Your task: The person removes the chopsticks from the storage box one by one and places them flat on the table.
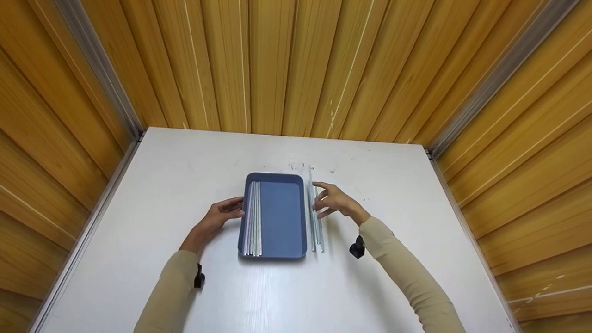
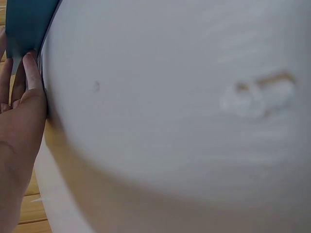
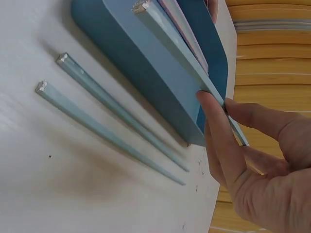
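Observation:
My right hand (image 1: 334,200) pinches a long, thin, pale blue-green stick (image 3: 177,53) between thumb and fingers, just right of a blue tray (image 1: 303,249). The right wrist view shows this stick square in section, with a rough whitish end, raised beside the tray's wall. Two similar sticks, a nearer one (image 3: 73,108) and a farther one (image 3: 114,104), lie side by side on the table under it. Several sticks (image 1: 255,217) lie lengthwise along the tray's left side. My left hand (image 1: 217,216) touches the tray's left wall with its fingers fairly straight.
A white table (image 1: 185,157) carries the tray. Yellow wood-patterned walls (image 1: 273,69) with grey metal edging (image 1: 99,64) close in the back and both sides. Small dark marks (image 1: 296,165) spot the table behind the tray.

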{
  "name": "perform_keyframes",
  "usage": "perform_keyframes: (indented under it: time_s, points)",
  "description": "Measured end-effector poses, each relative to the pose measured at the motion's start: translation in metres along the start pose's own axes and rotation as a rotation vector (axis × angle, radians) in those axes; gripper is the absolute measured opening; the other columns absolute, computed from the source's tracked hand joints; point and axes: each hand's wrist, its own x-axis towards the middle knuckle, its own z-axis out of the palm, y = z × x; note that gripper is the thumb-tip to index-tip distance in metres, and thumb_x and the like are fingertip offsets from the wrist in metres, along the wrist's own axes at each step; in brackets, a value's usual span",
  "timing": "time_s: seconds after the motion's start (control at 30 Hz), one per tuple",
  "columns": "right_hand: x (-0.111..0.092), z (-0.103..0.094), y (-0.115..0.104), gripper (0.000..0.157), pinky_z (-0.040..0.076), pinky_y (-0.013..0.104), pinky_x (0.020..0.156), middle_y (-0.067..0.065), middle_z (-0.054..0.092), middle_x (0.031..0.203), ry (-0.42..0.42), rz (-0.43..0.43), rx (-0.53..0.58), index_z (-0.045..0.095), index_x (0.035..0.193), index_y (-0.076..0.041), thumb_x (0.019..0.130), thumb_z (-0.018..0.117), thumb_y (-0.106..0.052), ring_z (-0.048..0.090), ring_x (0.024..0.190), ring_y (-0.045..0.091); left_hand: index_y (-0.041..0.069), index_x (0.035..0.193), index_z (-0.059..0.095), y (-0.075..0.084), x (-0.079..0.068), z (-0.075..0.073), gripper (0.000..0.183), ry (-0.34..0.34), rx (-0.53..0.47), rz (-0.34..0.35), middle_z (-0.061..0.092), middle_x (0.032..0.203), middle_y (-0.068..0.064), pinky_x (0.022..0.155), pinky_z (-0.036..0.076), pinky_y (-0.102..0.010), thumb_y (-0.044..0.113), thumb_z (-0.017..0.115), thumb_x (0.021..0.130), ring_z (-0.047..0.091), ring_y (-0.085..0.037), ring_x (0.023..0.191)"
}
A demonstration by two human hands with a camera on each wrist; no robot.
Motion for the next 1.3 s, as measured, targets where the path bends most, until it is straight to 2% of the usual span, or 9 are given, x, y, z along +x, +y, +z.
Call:
perform_keyframes:
  time_s: [0.23, 0.33, 0.53, 0.67, 0.77, 1.0, 1.3]
  points:
    - [-0.005, -0.021, 0.015, 0.082, 0.065, 0.040, 0.076, 0.015, 0.055, 0.103, 0.046, 0.023, 0.002, 0.018, 0.161, 0.000, 0.091, 0.056, 0.016, 0.070, 0.096, 0.029, 0.002, 0.150, 0.049, 0.000, 0.001, -0.002, 0.064, 0.010, 0.019, -0.008, 0.050, 0.155, -0.019, 0.120, 0.040, -0.037, 0.010, 0.076, 0.092, 0.045, -0.034, 0.147]
    - [-0.006, -0.028, 0.024, 0.081, 0.065, 0.039, 0.077, 0.020, 0.056, 0.107, 0.044, 0.032, -0.004, 0.017, 0.161, 0.001, 0.092, 0.057, 0.015, 0.070, 0.095, 0.028, 0.003, 0.149, 0.050, 0.000, 0.001, -0.003, 0.064, 0.010, 0.018, -0.011, 0.051, 0.154, -0.018, 0.121, 0.038, -0.038, 0.010, 0.077, 0.092, 0.045, -0.033, 0.147]
    - [-0.004, -0.036, 0.042, 0.078, 0.065, 0.040, 0.079, 0.024, 0.056, 0.112, 0.048, 0.051, -0.006, 0.016, 0.160, 0.004, 0.093, 0.054, 0.013, 0.070, 0.099, 0.031, 0.002, 0.149, 0.050, -0.001, 0.001, 0.000, 0.064, -0.003, -0.017, -0.014, 0.052, 0.153, -0.020, 0.113, 0.046, -0.027, 0.007, 0.076, 0.091, 0.049, -0.031, 0.144]
    - [-0.001, -0.035, 0.051, 0.078, 0.064, 0.045, 0.082, 0.023, 0.057, 0.110, 0.068, 0.061, -0.028, 0.019, 0.160, 0.005, 0.092, 0.056, 0.012, 0.071, 0.097, 0.031, 0.002, 0.149, 0.050, -0.002, 0.000, 0.001, 0.064, 0.003, -0.025, -0.006, 0.052, 0.153, -0.020, 0.106, 0.050, -0.020, 0.007, 0.076, 0.091, 0.050, -0.031, 0.143]
    - [0.004, -0.032, 0.056, 0.079, 0.063, 0.047, 0.083, 0.020, 0.060, 0.105, 0.079, 0.078, -0.062, 0.021, 0.159, 0.005, 0.090, 0.060, 0.012, 0.073, 0.090, 0.030, 0.001, 0.149, 0.050, -0.001, 0.000, 0.000, 0.064, 0.009, -0.031, 0.000, 0.052, 0.153, -0.020, 0.106, 0.050, -0.021, 0.007, 0.076, 0.091, 0.049, -0.032, 0.144]
    - [0.009, -0.025, 0.067, 0.078, 0.065, 0.038, 0.073, 0.012, 0.063, 0.090, 0.117, 0.093, -0.127, 0.028, 0.157, 0.005, 0.087, 0.063, 0.012, 0.070, 0.075, 0.017, 0.000, 0.149, 0.050, -0.004, 0.001, 0.001, 0.063, 0.003, -0.047, 0.005, 0.052, 0.152, -0.022, 0.105, 0.051, -0.021, 0.005, 0.075, 0.091, 0.050, -0.032, 0.143]
    - [0.013, -0.018, 0.068, 0.080, 0.065, 0.037, 0.068, 0.014, 0.065, 0.093, 0.172, 0.097, -0.241, 0.035, 0.155, 0.001, 0.085, 0.072, 0.008, 0.073, 0.073, 0.021, 0.001, 0.148, 0.052, -0.005, 0.002, 0.001, 0.062, 0.021, -0.031, 0.001, 0.054, 0.151, -0.020, 0.104, 0.050, -0.019, 0.005, 0.076, 0.091, 0.053, -0.028, 0.140]
